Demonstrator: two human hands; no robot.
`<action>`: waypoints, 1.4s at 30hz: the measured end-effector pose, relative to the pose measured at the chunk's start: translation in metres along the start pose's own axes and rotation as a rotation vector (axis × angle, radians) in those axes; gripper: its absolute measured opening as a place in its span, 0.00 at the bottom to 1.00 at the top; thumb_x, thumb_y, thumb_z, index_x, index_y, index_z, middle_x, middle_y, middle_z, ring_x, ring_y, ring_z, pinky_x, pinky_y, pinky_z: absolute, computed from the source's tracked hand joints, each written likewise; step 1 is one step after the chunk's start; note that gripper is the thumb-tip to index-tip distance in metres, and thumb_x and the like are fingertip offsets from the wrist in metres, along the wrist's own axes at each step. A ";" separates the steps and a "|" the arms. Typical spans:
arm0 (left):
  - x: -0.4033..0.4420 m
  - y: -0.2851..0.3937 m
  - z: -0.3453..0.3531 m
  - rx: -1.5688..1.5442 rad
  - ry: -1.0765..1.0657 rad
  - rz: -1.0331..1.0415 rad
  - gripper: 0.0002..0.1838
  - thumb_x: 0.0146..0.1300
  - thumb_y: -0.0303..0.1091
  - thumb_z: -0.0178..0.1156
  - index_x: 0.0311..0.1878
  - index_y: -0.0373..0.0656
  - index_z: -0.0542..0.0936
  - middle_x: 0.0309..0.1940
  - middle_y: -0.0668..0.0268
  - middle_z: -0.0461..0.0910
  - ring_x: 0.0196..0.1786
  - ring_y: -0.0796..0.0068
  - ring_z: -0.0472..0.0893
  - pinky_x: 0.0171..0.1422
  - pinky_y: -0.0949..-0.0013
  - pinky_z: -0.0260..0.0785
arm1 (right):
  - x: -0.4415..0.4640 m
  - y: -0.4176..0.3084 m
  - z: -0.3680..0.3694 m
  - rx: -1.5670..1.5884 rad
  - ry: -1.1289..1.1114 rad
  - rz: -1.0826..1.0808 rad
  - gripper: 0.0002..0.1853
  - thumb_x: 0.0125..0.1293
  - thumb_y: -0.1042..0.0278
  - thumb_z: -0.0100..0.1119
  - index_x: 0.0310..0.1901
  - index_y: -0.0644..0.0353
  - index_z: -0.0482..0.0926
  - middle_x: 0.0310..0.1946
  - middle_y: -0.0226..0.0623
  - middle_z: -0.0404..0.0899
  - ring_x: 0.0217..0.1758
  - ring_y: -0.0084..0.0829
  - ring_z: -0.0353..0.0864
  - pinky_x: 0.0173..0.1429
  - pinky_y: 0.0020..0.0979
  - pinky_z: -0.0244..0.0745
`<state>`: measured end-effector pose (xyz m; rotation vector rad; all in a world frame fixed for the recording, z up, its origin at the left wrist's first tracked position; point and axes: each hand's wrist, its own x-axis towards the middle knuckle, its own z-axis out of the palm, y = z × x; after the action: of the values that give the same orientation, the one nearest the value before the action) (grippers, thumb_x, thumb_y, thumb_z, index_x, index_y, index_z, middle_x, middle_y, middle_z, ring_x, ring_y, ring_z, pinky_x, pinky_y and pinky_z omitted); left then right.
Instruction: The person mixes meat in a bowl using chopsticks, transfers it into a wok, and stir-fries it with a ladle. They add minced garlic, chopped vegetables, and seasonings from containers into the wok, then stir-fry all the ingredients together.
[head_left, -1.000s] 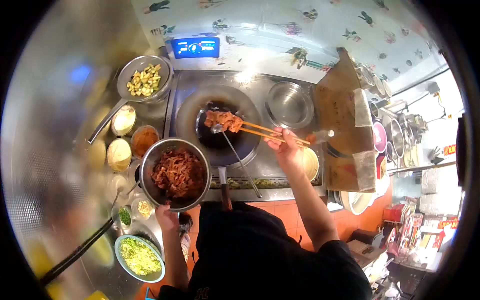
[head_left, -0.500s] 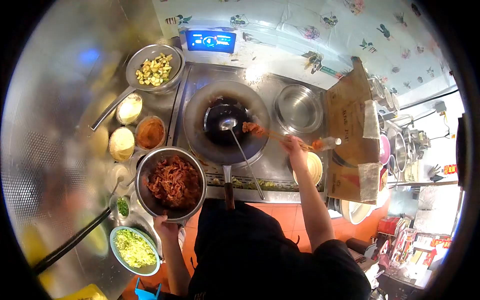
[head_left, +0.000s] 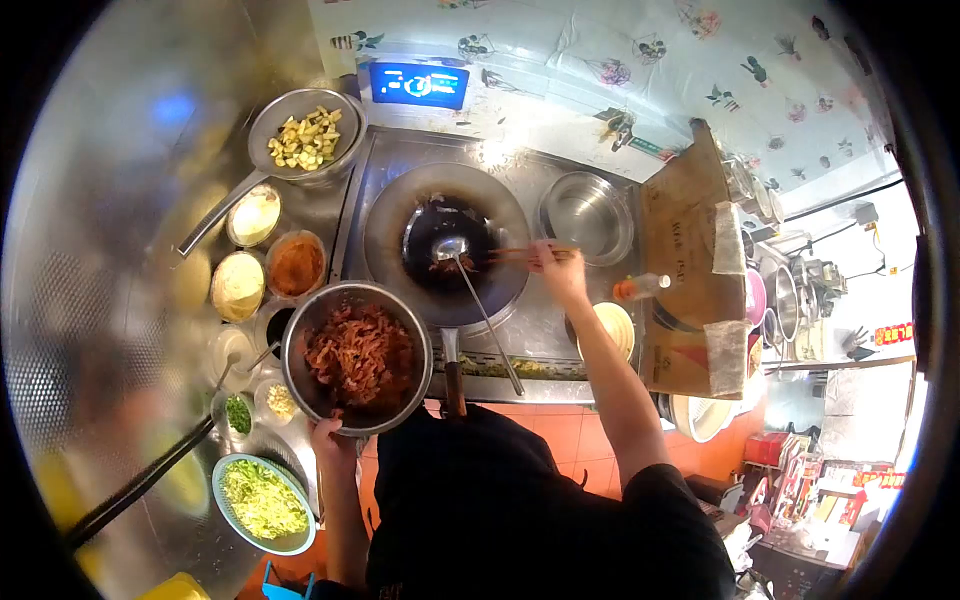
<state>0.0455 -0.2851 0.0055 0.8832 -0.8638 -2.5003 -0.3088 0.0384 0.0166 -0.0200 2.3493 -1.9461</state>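
Note:
My left hand [head_left: 332, 442] grips the near rim of a steel bowl [head_left: 402, 402], tilted slightly, full of reddish-brown meat strips [head_left: 358, 352]. In my right hand [head_left: 560, 268] are wooden chopsticks [head_left: 514, 256], their tips over the right side of the wok [head_left: 392, 215]. Dark liquid [head_left: 425, 215] lies in the wok's bottom. A metal ladle [head_left: 484, 310] rests in it, its handle sticking out over the near rim. A few meat pieces [head_left: 445, 265] show beside the ladle's head. The wok's handle [head_left: 455, 390] points toward me.
A strainer with diced vegetable [head_left: 305, 138] sits back left. Seasoning tubs [head_left: 296, 264] and a basket of shredded greens [head_left: 265, 497] stand along the left. Right of the wok are a steel pan [head_left: 587, 215], a small bottle [head_left: 642, 287] and a cardboard panel [head_left: 690, 270].
My right hand has moved left toward the wok. The meat clump once at the chopstick tips is no longer there; pieces show by the ladle. The bowl has shifted slightly right.

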 end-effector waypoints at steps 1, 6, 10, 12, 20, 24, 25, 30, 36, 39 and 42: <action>0.009 -0.004 -0.002 -0.012 -0.025 -0.032 0.36 0.47 0.26 0.54 0.66 0.37 0.69 0.59 0.56 0.75 0.63 0.55 0.75 0.68 0.51 0.70 | -0.007 -0.009 -0.008 0.012 0.008 -0.014 0.17 0.72 0.63 0.59 0.41 0.74 0.82 0.29 0.40 0.85 0.31 0.28 0.86 0.39 0.25 0.83; 0.029 -0.021 0.021 0.076 -0.002 0.073 0.37 0.46 0.15 0.54 0.65 0.39 0.69 0.51 0.61 0.78 0.51 0.67 0.80 0.51 0.67 0.75 | -0.098 -0.098 -0.019 0.271 -0.029 0.008 0.16 0.73 0.62 0.57 0.48 0.70 0.80 0.40 0.44 0.84 0.39 0.35 0.87 0.43 0.32 0.86; 0.030 -0.018 0.060 0.104 -0.060 -0.015 0.38 0.43 0.14 0.53 0.64 0.42 0.70 0.45 0.69 0.75 0.42 0.78 0.73 0.42 0.78 0.68 | -0.159 -0.108 0.011 0.248 -0.264 0.082 0.15 0.73 0.61 0.58 0.51 0.66 0.79 0.44 0.41 0.82 0.42 0.36 0.87 0.46 0.34 0.87; 0.030 -0.020 0.076 0.142 -0.161 0.004 0.40 0.43 0.15 0.53 0.67 0.39 0.67 0.49 0.69 0.75 0.42 0.79 0.73 0.45 0.77 0.68 | -0.170 -0.109 0.031 0.290 -0.309 0.072 0.14 0.74 0.63 0.56 0.51 0.66 0.81 0.47 0.40 0.82 0.46 0.33 0.86 0.48 0.35 0.88; 0.026 -0.023 0.083 0.336 -0.292 -0.059 0.43 0.45 0.17 0.53 0.72 0.38 0.62 0.57 0.64 0.74 0.58 0.73 0.73 0.62 0.70 0.66 | -0.170 -0.082 0.057 -0.089 -0.269 -0.306 0.12 0.75 0.66 0.55 0.48 0.67 0.82 0.44 0.37 0.83 0.45 0.31 0.84 0.52 0.35 0.84; 0.023 -0.017 0.090 0.320 -0.331 -0.016 0.43 0.44 0.18 0.54 0.71 0.39 0.63 0.58 0.64 0.74 0.61 0.71 0.72 0.66 0.68 0.64 | -0.179 -0.057 0.069 0.437 -0.116 0.139 0.14 0.74 0.65 0.55 0.46 0.69 0.82 0.44 0.41 0.83 0.45 0.33 0.84 0.51 0.36 0.85; 0.023 -0.016 0.090 0.336 -0.329 -0.015 0.43 0.44 0.18 0.54 0.71 0.39 0.64 0.58 0.64 0.74 0.61 0.71 0.72 0.67 0.67 0.63 | -0.177 -0.049 0.070 0.493 -0.067 0.210 0.14 0.74 0.64 0.55 0.46 0.69 0.81 0.44 0.42 0.83 0.45 0.33 0.84 0.51 0.37 0.85; 0.025 -0.014 0.081 0.368 -0.335 -0.005 0.43 0.45 0.18 0.54 0.71 0.40 0.63 0.58 0.65 0.74 0.61 0.71 0.73 0.65 0.67 0.65 | -0.174 -0.033 0.072 0.708 0.051 0.260 0.13 0.75 0.63 0.55 0.45 0.67 0.80 0.45 0.43 0.82 0.47 0.36 0.84 0.51 0.40 0.86; 0.027 -0.017 0.078 0.224 -0.290 -0.123 0.41 0.48 0.16 0.52 0.71 0.43 0.64 0.56 0.66 0.74 0.55 0.75 0.75 0.57 0.71 0.69 | -0.169 -0.025 0.059 0.814 0.002 0.223 0.13 0.75 0.63 0.54 0.44 0.67 0.80 0.40 0.43 0.83 0.41 0.40 0.86 0.47 0.37 0.84; 0.036 -0.029 0.066 0.159 -0.279 -0.138 0.38 0.49 0.16 0.51 0.69 0.45 0.66 0.52 0.66 0.76 0.51 0.75 0.76 0.53 0.72 0.71 | -0.164 -0.048 0.049 0.923 -0.050 0.228 0.13 0.75 0.63 0.54 0.44 0.67 0.81 0.38 0.43 0.84 0.38 0.42 0.86 0.45 0.35 0.83; 0.047 -0.032 0.057 0.119 -0.280 -0.113 0.36 0.50 0.17 0.52 0.67 0.45 0.68 0.48 0.67 0.77 0.49 0.74 0.77 0.52 0.71 0.72 | -0.159 -0.064 0.038 0.931 -0.032 0.204 0.13 0.74 0.64 0.54 0.43 0.67 0.81 0.37 0.44 0.84 0.39 0.43 0.86 0.45 0.33 0.83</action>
<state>-0.0308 -0.2598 -0.0006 0.6416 -1.0880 -2.7395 -0.1501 0.0001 0.0822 0.2341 1.1636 -2.6522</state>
